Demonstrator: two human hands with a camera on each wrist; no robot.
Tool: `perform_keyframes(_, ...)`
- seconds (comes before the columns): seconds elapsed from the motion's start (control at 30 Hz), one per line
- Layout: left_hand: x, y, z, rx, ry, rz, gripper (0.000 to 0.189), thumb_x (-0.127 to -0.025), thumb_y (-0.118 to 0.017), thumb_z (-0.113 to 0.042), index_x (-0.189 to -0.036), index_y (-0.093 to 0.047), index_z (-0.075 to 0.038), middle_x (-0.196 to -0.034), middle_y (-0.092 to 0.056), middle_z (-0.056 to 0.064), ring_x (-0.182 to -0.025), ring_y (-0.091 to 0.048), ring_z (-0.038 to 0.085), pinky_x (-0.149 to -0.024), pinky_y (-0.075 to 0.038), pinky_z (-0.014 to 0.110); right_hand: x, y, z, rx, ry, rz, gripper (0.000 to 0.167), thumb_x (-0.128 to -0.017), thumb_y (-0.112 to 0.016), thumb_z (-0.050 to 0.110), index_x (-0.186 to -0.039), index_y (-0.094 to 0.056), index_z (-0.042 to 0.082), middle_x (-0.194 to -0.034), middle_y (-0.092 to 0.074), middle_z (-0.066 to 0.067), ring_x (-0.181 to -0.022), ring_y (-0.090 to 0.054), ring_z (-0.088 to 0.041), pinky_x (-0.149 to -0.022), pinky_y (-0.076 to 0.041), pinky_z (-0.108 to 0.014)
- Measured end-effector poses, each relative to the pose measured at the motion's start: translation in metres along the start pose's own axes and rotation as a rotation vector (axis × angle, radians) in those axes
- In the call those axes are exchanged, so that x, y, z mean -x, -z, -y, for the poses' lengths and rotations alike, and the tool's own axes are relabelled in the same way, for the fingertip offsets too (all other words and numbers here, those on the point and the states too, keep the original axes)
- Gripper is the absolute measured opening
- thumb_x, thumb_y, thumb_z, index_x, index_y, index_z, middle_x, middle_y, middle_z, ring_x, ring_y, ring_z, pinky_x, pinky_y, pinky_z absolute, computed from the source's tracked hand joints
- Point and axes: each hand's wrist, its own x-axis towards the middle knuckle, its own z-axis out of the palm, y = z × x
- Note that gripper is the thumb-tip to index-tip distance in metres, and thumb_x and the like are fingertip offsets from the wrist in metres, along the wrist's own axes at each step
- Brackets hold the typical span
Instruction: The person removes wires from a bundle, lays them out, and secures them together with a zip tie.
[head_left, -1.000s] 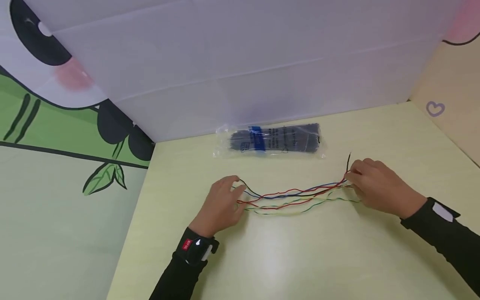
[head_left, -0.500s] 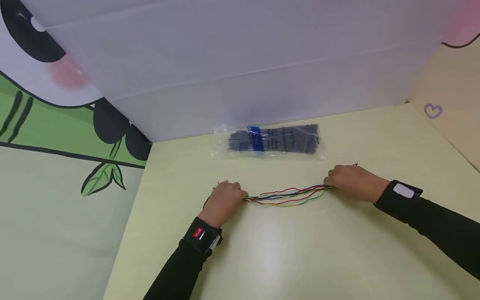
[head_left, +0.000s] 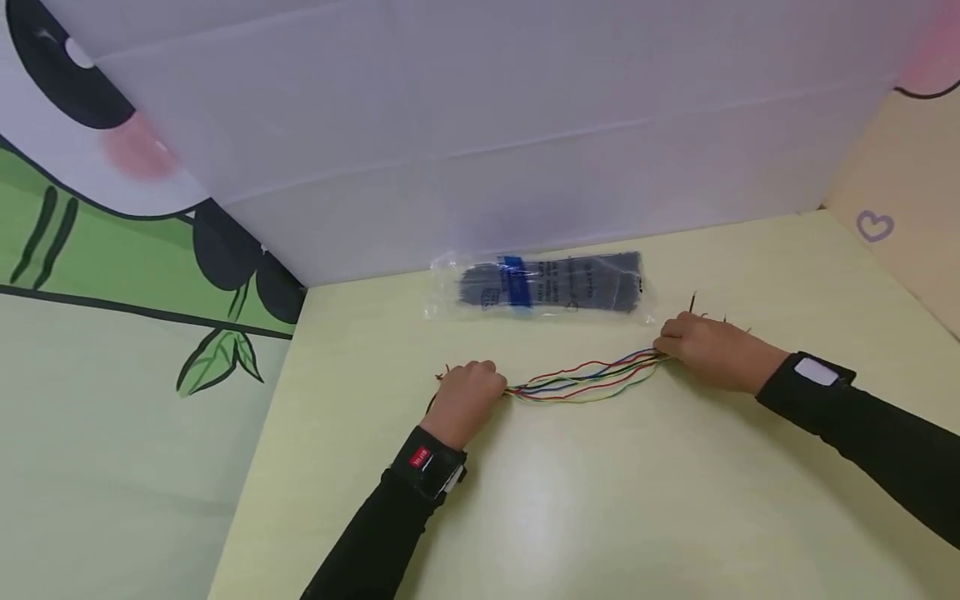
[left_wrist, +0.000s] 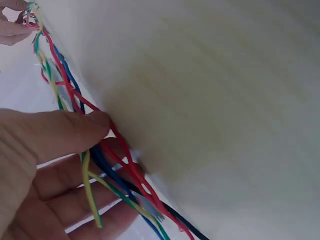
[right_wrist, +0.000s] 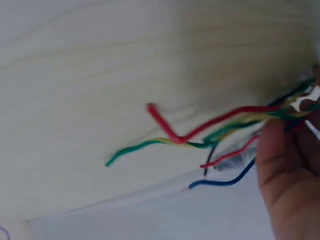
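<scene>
A loose bundle of thin wires [head_left: 581, 385] in red, blue, black and yellow-green stretches between my two hands over the table. My left hand [head_left: 467, 400] pinches its left end between thumb and fingers; in the left wrist view the wires [left_wrist: 112, 160] cross the fingers and their ends poke out past them. The right end is gripped by my right hand [head_left: 712, 350]. In the right wrist view several free wire ends, among them a bent red wire [right_wrist: 215, 121] and a blue wire [right_wrist: 225, 182], stick out beyond the thumb.
Behind the wires lies a clear plastic bag of grey cable ties [head_left: 551, 282] with a blue band. It sits on the pale table [head_left: 600, 517] near the white back wall [head_left: 487, 125]. A beige panel [head_left: 900, 192] borders the right side.
My left hand has closed around the wires, having been more spread, and shifted slightly right. The right hand moved left along the bundle. The wires now lie closer together.
</scene>
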Motion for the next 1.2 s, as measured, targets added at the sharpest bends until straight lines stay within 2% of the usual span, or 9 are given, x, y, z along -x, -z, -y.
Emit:
perform_keyframes(0.1, 0.000, 0.006, -0.005, 0.004, 0.020, 0.011, 0.009, -0.087, -0.071, -0.007, -0.084, -0.077, -0.014, -0.069, -0.062, 0.004, -0.062, -0.061, 0.018, -0.052, -0.050, 0.032, -0.005, 0.018, 0.000, -0.048, -0.087, -0.007, 0.031, -0.081, -0.079, 0.016, -0.106, -0.069, 0.002, -0.101, -0.064, -0.012, -0.093, -0.059, -0.028, -0.078, -0.056, -0.039)
perform_keyframes(0.23, 0.003, 0.016, -0.007, 0.025, 0.055, 0.033, 0.009, -0.086, -0.069, -0.007, -0.087, -0.076, -0.013, -0.074, -0.062, 0.004, -0.068, -0.062, 0.020, -0.063, -0.054, 0.035, -0.028, 0.036, -0.014, -0.095, -0.233, -0.044, 0.017, -0.086, -0.073, 0.017, -0.098, -0.071, 0.006, -0.089, -0.064, -0.009, -0.079, -0.059, -0.023, -0.069, -0.052, -0.039)
perform_keyframes(0.3, 0.003, 0.019, -0.008, 0.049, 0.075, 0.043, 0.008, -0.085, -0.070, -0.010, -0.090, -0.075, -0.012, -0.078, -0.063, 0.004, -0.073, -0.062, 0.021, -0.070, -0.055, 0.038, -0.043, 0.035, -0.026, -0.184, -0.325, -0.012, 0.008, -0.091, -0.067, 0.012, -0.096, -0.071, 0.008, -0.085, -0.065, -0.007, -0.073, -0.057, -0.020, -0.062, -0.046, -0.036)
perform_keyframes(0.43, 0.005, 0.023, -0.009, 0.110, 0.085, 0.045, 0.012, -0.081, -0.071, -0.014, -0.093, -0.074, -0.012, -0.084, -0.064, 0.004, -0.077, -0.064, 0.021, -0.072, -0.055, 0.038, -0.067, 0.018, -0.048, -0.403, -0.449, 0.119, 0.014, -0.096, -0.060, 0.010, -0.102, -0.073, 0.009, -0.097, -0.070, -0.010, -0.080, -0.060, -0.021, -0.068, -0.047, -0.038)
perform_keyframes(0.53, 0.006, 0.025, -0.012, 0.138, 0.073, 0.044, 0.013, -0.082, -0.071, -0.015, -0.094, -0.075, -0.011, -0.086, -0.065, 0.004, -0.077, -0.064, 0.020, -0.071, -0.055, 0.036, -0.074, 0.006, -0.056, -0.502, -0.470, 0.190, 0.014, -0.095, -0.062, 0.012, -0.102, -0.074, 0.008, -0.103, -0.070, -0.013, -0.089, -0.062, -0.026, -0.076, -0.050, -0.042)
perform_keyframes(0.67, 0.005, 0.026, -0.012, 0.137, 0.080, 0.024, 0.010, -0.084, -0.071, -0.016, -0.092, -0.075, -0.010, -0.086, -0.066, 0.004, -0.075, -0.064, 0.020, -0.069, -0.055, 0.036, -0.077, 0.000, -0.059, -0.544, -0.475, 0.208, 0.011, -0.092, -0.066, 0.014, -0.097, -0.076, 0.011, -0.099, -0.070, -0.011, -0.089, -0.062, -0.026, -0.076, -0.050, -0.043)
perform_keyframes(0.83, 0.004, 0.030, -0.008, 0.132, 0.089, -0.022, 0.008, -0.085, -0.071, -0.014, -0.089, -0.075, -0.009, -0.085, -0.066, 0.006, -0.073, -0.064, 0.021, -0.067, -0.055, 0.036, -0.080, -0.001, -0.055, -0.489, -0.497, 0.186, 0.008, -0.090, -0.068, 0.014, -0.093, -0.076, 0.014, -0.097, -0.071, -0.009, -0.087, -0.062, -0.025, -0.075, -0.050, -0.043)
perform_keyframes(1.03, 0.007, 0.031, -0.006, 0.164, 0.087, -0.022, 0.008, -0.085, -0.072, -0.014, -0.090, -0.075, -0.009, -0.084, -0.067, 0.005, -0.072, -0.063, 0.020, -0.066, -0.054, 0.034, -0.079, -0.007, -0.054, -0.460, -0.426, 0.125, 0.012, -0.094, -0.062, 0.007, -0.092, -0.072, 0.012, -0.089, -0.067, -0.007, -0.074, -0.054, -0.019, -0.067, -0.042, -0.037)
perform_keyframes(1.2, 0.009, 0.030, -0.005, 0.162, 0.095, -0.021, 0.007, -0.085, -0.072, -0.015, -0.090, -0.075, -0.010, -0.083, -0.067, 0.004, -0.069, -0.062, 0.020, -0.063, -0.052, 0.033, -0.067, 0.010, -0.058, -0.398, -0.443, 0.131, 0.015, -0.098, -0.054, 0.012, -0.098, -0.069, 0.011, -0.091, -0.066, -0.004, -0.074, -0.053, -0.017, -0.067, -0.041, -0.035)
